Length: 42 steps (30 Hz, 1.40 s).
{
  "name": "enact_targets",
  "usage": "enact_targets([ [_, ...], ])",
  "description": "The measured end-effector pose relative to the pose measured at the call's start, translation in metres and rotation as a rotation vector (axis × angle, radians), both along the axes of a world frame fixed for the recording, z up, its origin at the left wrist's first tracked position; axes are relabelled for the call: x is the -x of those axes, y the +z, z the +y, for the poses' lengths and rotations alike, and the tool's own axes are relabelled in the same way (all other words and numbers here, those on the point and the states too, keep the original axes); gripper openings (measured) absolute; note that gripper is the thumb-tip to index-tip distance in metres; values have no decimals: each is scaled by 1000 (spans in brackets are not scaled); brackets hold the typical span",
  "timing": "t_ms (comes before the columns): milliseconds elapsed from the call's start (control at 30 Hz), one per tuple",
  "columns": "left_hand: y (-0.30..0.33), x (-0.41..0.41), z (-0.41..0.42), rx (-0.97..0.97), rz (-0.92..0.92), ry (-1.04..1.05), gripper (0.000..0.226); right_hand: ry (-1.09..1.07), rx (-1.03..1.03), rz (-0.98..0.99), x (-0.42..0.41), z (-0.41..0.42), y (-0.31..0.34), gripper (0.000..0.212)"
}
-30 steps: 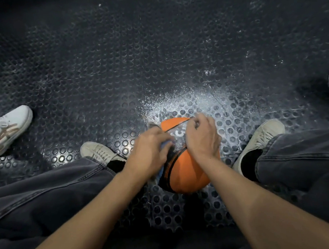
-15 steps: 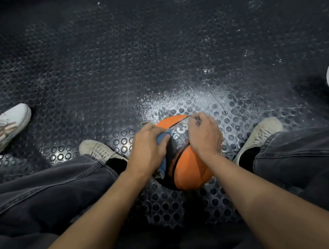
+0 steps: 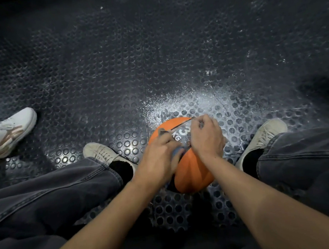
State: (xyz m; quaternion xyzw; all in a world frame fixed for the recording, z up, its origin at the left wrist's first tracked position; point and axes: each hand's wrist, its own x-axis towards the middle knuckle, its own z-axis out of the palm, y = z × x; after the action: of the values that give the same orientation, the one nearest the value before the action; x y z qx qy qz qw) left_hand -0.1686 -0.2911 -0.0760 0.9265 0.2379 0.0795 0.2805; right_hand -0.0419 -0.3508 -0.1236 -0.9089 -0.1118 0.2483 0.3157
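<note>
Mid-step working on orange ball point(image 3: 192, 175), sat on floor point(image 3: 117, 69) between the shoes: blue cloth point(image 3: 176, 152) clenched in left grip point(image 3: 158, 157), what looks like clear film point(image 3: 179, 125) pinched taut in right grip point(image 3: 207, 138); next, probably an even pull without rolling it.

The ball point(image 3: 192, 169), lower centre, has a matt, rubbery-looking orange skin w/ a black panel & flat white print; the thin strip point(image 3: 179, 125) pulled taut over its top btw left hand point(image 3: 158, 159) and right hand point(image 3: 207, 138) looks like clear, glossy plastic film. The floor point(image 3: 117, 69) is a black studded rubber-type mat w/ dull sheen, dusted w/ white specks mid-frame. The jeans point(image 3: 57, 190), lower left & right, are matt dark-grey denim; the shoe point(image 3: 101, 153) beside the ball is pale canvas-like cloth w/ laces.
</note>
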Motion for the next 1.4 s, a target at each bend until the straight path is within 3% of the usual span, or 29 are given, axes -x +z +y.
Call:
enact_targets([
  [100, -3, -4, 12, -26, -25, 216, 14, -7, 29, -8, 4, 3, 1, 19],
  [267, -4, 6, 4, -46, 39, -203, 25, 23, 26, -15, -1, 2, -1, 20],
  [367, -7, 10, 19, -85, 23, -157, 25, 45, 23, -27, 2, 2, -4, 21],
  [533, 0, -3, 16, -112, 22, -307, 22, 85, 29, -55, -1, 9, -1, 19],
  [700, -5, 13, 22, -111, 28, -288, 25, 81, 5, -31, -11, 10, -7, 30],
  [933, -4, -20, 11, -141, 46, -184, 37, 80, 12, -22, -12, 12, -1, 21],
  [1100, -5, 11, 24, -100, 50, -265, 27, 98, -4, -25, -12, 13, -1, 24],
  [1233, -5, -18, 7, -136, 54, -168, 32, 125, 12, -38, -9, 12, 0, 20],
  [1400, 0, 12, 18, -41, 48, -354, 25, 125, -2, -34, -11, 9, -3, 22],
])
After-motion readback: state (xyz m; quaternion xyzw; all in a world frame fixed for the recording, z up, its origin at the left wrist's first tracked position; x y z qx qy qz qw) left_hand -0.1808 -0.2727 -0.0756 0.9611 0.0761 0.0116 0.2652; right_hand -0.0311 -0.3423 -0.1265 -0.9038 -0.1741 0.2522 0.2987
